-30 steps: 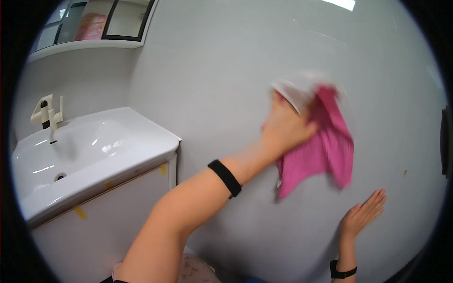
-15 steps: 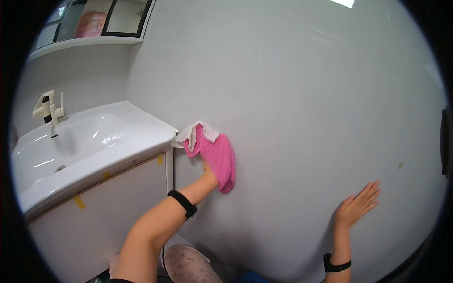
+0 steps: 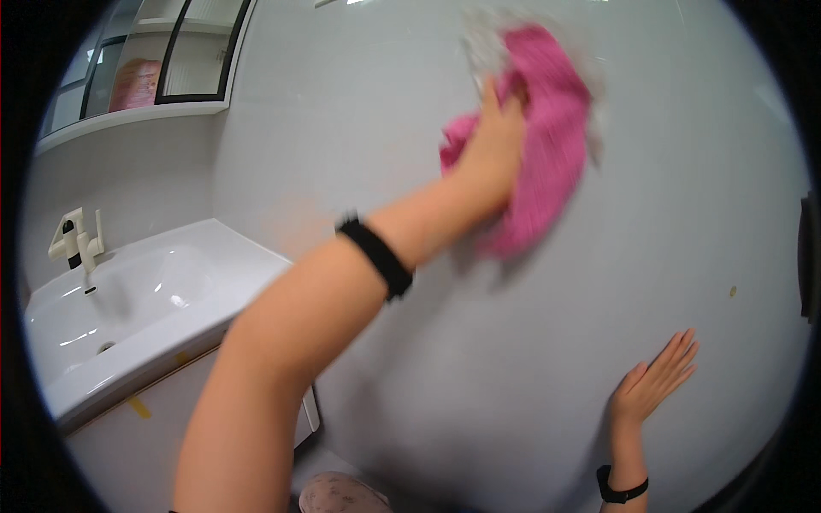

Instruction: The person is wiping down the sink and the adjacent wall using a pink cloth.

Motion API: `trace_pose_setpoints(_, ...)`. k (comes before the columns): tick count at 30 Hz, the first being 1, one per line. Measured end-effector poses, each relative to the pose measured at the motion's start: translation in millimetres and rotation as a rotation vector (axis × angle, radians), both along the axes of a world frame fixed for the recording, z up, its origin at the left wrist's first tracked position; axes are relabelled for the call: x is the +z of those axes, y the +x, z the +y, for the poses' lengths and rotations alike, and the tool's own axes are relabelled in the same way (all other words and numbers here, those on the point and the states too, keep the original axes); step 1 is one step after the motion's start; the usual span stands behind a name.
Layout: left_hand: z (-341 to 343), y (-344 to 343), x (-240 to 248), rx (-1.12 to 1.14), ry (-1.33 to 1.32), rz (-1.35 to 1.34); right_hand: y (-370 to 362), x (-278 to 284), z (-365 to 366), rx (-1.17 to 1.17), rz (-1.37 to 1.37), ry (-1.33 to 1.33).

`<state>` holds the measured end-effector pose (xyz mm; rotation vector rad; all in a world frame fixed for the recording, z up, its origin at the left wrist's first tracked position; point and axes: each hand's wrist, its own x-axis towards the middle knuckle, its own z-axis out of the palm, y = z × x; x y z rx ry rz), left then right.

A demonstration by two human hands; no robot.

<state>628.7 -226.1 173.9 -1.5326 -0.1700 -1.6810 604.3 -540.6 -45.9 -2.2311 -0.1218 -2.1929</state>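
Observation:
My left hand point(image 3: 494, 145) is closed on a pink cloth point(image 3: 558, 128), held up against the grey wall point(image 3: 359, 128) in the upper middle of the view. A whitish cloth point(image 3: 484, 43), blurred by motion, shows beside the pink one at its upper edge. The bunched fabric hides some of the fingers. Lower right, my right hand point(image 3: 654, 386) lies flat on the wall with its fingers stretched out and nothing in it. A black band circles each forearm.
At the left is a white washbasin point(image 3: 77, 392) with a cream tap point(image 3: 84, 244), set on a cabinet marked with yellow tape point(image 3: 139, 408). A mirror cabinet point(image 3: 128, 120) hangs above it. A dark object point(image 3: 806, 256) stands at the far right edge.
My left hand has swept the pink and whitish cloths up and to the right, from beside the basin's corner to high on the wall. My right hand stays flat on the wall.

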Motion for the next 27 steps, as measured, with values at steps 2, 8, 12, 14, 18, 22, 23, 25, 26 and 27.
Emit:
trace_pose_setpoints(2,-27.4,-18.4,-63.5,-0.788,0.022,0.369,4.6,0.3,-3.7,-0.017,0.008,-0.001)
trace_pose_setpoints(8,2.8,-11.2,-323.7,-0.905,0.212,0.688,17.4,8.3,8.5,0.038,-0.035,-0.039)
trace_pose_setpoints(12,60.6,-36.7,-375.5,-0.732,-0.592,0.943,13.5,13.2,4.1,0.035,-0.009,-0.027)
trace_pose_setpoints(14,81.0,-39.1,-354.9,-0.675,-0.626,0.712,12.3,11.3,5.6,0.03,-0.016,-0.029)
trace_pose_setpoints(18,146.2,9.7,-318.1,-2.044,-1.417,0.275,4.6,14.4,15.8,0.086,-0.022,-0.003)
trace_pose_setpoints(22,18.1,1.6,-211.4,-1.459,-1.001,0.231,8.8,6.4,7.9,0.048,-0.007,-0.024)
trace_pose_setpoints(23,-18.0,-2.3,-206.3,-1.506,-0.942,0.251,13.1,5.2,3.2,0.034,-0.026,-0.032)
trace_pose_setpoints(25,-61.3,-16.3,-224.1,-1.308,-0.631,0.717,17.8,3.9,-0.8,0.025,-0.025,-0.049)
trace_pose_setpoints(26,-68.8,-36.7,-243.2,-0.789,-0.233,1.094,15.8,4.1,1.1,0.047,-0.012,-0.033)
trace_pose_setpoints(27,-68.7,-33.5,-284.4,-0.853,-0.034,0.937,13.5,4.3,8.6,0.086,-0.001,-0.013)
